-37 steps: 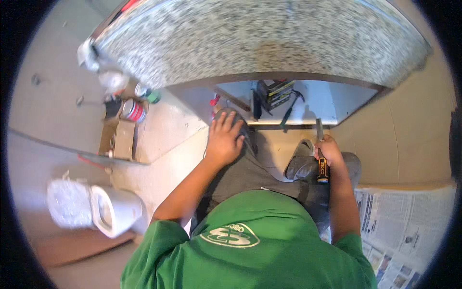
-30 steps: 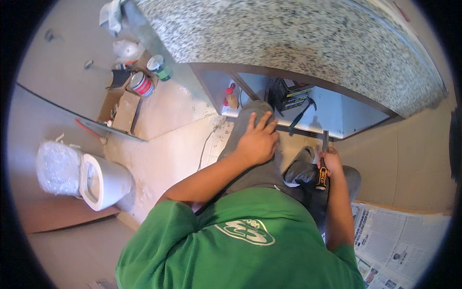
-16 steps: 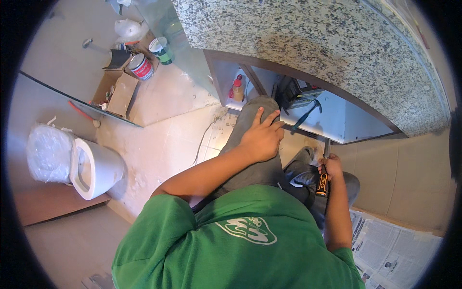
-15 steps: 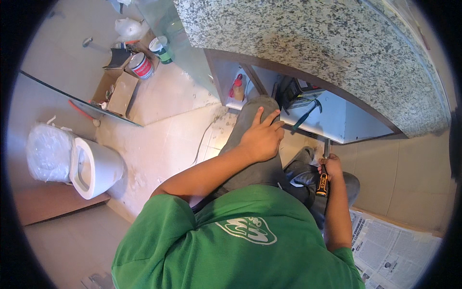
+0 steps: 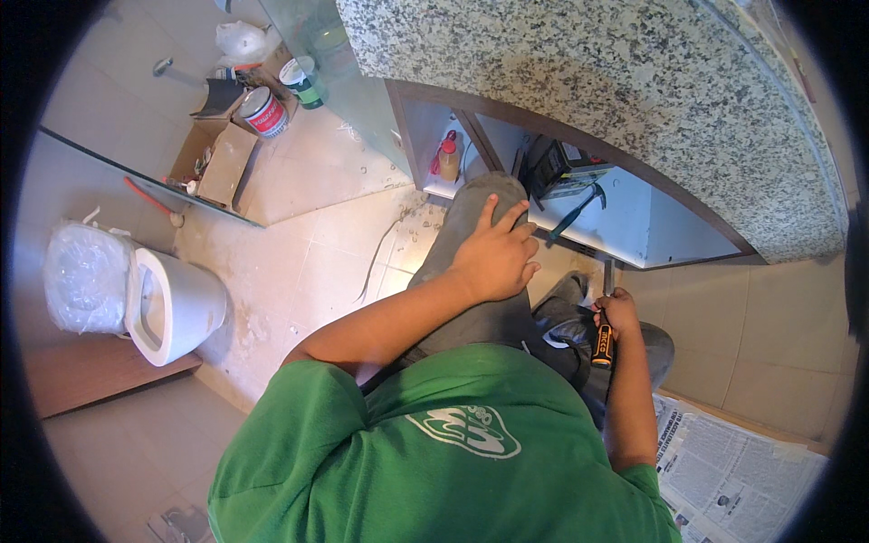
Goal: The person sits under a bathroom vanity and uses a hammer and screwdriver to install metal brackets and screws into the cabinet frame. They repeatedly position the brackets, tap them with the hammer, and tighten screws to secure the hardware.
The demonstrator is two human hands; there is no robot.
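My left hand (image 5: 493,258) rests on my raised knee, its fingers spread, holding nothing. In my right hand (image 5: 619,310) is a chisel (image 5: 603,346) with a black and orange handle, gripped where the handle meets the flat metal blade. The blade points away from me, its tip close to the lower front edge of an open cabinet (image 5: 688,233). Just inside that cabinet a claw hammer (image 5: 577,217) lies with its handle reaching over the front edge. Whether the blade touches the cabinet, I cannot tell.
Above the cabinet is a speckled stone countertop (image 5: 561,81). Inside stand a dark case (image 5: 557,167) and a red-capped bottle (image 5: 449,161). At left are a toilet (image 5: 186,303), a glass panel (image 5: 136,176), a cardboard box (image 5: 226,167) and paint cans (image 5: 264,112). Newspaper (image 5: 738,471) covers floor at lower right.
The view has shifted slightly. My right hand and the chisel stay almost in place near the cabinet's lower edge, and my left hand remains on the knee.
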